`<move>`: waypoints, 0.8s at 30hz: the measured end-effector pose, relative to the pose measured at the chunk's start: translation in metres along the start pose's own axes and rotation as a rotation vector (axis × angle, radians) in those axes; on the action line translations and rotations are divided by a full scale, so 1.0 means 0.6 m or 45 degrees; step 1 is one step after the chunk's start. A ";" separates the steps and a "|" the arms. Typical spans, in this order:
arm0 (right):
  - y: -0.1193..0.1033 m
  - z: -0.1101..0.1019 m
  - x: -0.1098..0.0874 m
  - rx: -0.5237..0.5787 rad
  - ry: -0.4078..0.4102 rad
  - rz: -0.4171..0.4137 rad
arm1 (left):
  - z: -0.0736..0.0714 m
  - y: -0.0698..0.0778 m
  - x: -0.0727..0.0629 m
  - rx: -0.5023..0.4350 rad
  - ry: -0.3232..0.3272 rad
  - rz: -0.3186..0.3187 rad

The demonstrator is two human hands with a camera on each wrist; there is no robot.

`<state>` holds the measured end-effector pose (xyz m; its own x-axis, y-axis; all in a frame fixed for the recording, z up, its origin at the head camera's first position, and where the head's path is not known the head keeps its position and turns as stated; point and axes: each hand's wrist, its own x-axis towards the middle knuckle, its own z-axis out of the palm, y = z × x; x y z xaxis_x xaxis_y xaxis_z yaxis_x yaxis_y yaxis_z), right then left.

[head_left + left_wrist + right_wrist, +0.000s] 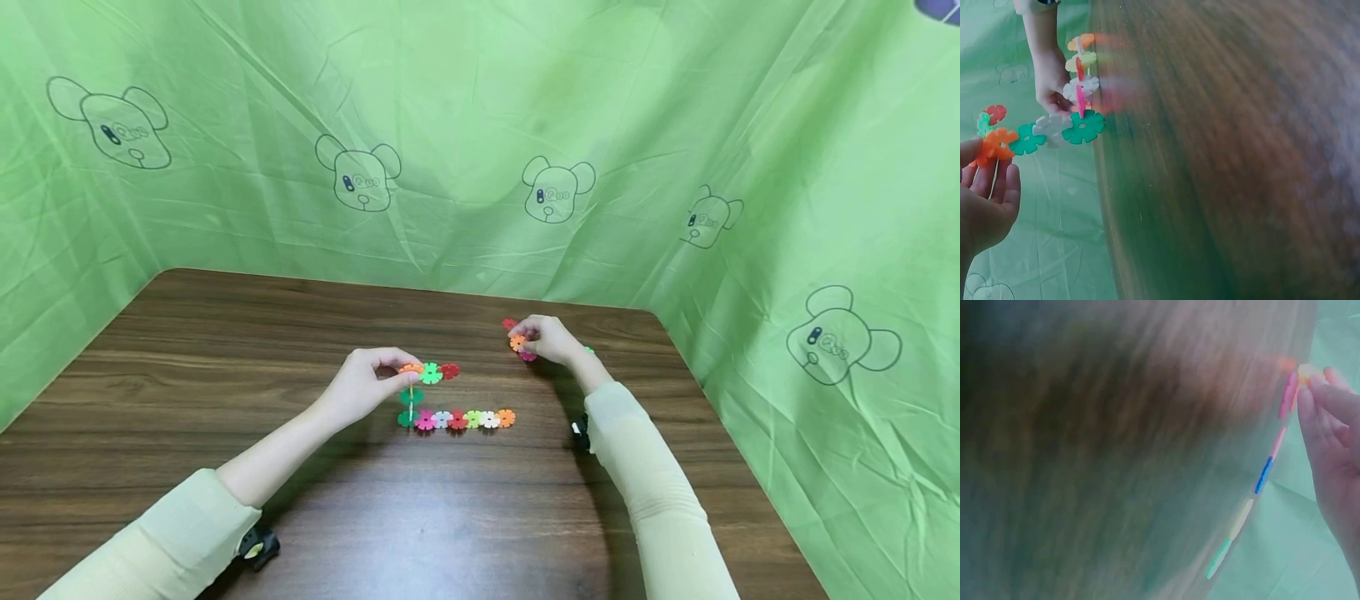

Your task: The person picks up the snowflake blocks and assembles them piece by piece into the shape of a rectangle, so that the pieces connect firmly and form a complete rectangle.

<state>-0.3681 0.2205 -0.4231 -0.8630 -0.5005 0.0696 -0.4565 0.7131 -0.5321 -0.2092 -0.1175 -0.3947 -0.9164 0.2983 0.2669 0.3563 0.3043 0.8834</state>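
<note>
My left hand pinches an orange snowflake disc at one corner of a linked chain of notched, flower-shaped plastic discs. From that corner, a green disc and a red disc run off to the right. Below it, the chain goes down past a green disc to a bottom row with a pink disc, pale, red and light green ones, and an orange end disc. Farther back on the right, my right hand has its fingertips on another orange disc, seemingly pinching it.
Beside my right hand lie a loose red disc and a magenta disc. The right wrist view shows a blue disc and a green disc along the wooden table. Green curtains surround the table.
</note>
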 end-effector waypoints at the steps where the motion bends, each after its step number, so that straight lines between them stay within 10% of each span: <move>1: -0.002 -0.001 -0.002 0.020 -0.004 0.016 | 0.000 0.000 0.000 -0.002 -0.003 0.000; 24: -0.070 -0.033 -0.044 0.358 0.139 0.017 | 0.005 0.000 0.005 -0.022 -0.035 -0.023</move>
<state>-0.3303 0.2139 -0.3858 -0.8937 -0.4251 0.1433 -0.3801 0.5480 -0.7451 -0.2114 -0.1140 -0.3951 -0.9172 0.3178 0.2402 0.3363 0.2945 0.8945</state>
